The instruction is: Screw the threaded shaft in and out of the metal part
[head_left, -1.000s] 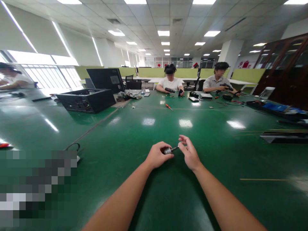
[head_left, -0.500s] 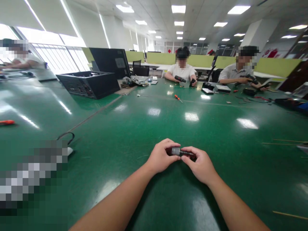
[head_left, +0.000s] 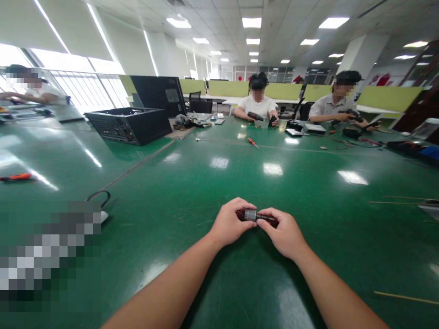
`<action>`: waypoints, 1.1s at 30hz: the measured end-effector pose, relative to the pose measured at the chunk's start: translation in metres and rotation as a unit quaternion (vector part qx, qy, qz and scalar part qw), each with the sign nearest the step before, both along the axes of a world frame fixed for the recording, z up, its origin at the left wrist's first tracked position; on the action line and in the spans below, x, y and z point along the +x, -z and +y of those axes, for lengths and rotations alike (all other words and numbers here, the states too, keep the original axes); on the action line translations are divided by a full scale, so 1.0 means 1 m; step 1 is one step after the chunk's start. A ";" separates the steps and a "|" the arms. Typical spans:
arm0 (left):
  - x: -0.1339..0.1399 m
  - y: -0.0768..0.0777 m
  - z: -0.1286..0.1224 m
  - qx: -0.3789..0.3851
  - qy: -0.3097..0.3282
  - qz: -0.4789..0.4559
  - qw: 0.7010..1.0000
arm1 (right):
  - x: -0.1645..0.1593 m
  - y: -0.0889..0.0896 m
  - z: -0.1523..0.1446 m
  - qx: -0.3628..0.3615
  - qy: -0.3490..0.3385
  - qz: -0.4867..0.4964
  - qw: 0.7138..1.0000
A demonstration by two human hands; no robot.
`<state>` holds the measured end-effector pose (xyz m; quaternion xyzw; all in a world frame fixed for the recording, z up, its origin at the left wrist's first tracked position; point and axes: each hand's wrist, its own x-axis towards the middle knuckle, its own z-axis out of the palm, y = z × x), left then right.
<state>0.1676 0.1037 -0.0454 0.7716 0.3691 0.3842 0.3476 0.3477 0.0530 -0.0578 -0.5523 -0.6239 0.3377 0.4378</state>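
Low over the green table (head_left: 192,183), both hands are at a small cylindrical part (head_left: 251,214) with a grey metal barrel, a dark reddish end and a thin ridged dark shaft. My left hand (head_left: 230,222) is closed round its left end, thumb below and fingers above. My right hand (head_left: 281,230) pinches near the barrel, with the shaft running between its thumb and fingers toward the palm. The part lies roughly level across both hands. Its exact kind cannot be made out, and both ends are partly hidden by fingers.
An orange screwdriver (head_left: 253,143) lies farther off, another orange-handled tool (head_left: 18,177) at left. A black computer case (head_left: 130,125) stands back left. Thin sticks (head_left: 404,298) lie at right. Two people (head_left: 257,103) sit across the table, another person (head_left: 37,89) far left.
My view has tilted up and turned slightly left, so the surroundings sit a little differently. The hands keep nearly the same grip on the cylindrical part.
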 end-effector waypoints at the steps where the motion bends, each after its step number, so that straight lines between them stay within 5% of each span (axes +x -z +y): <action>1: 0.000 0.000 0.000 0.000 -0.001 0.000 1.000 | 0.000 0.000 0.000 0.001 0.002 -0.002 1.000; 33: -0.001 0.001 0.001 -0.004 0.005 0.014 1.000 | 0.000 -0.005 0.000 0.007 0.007 0.006 1.000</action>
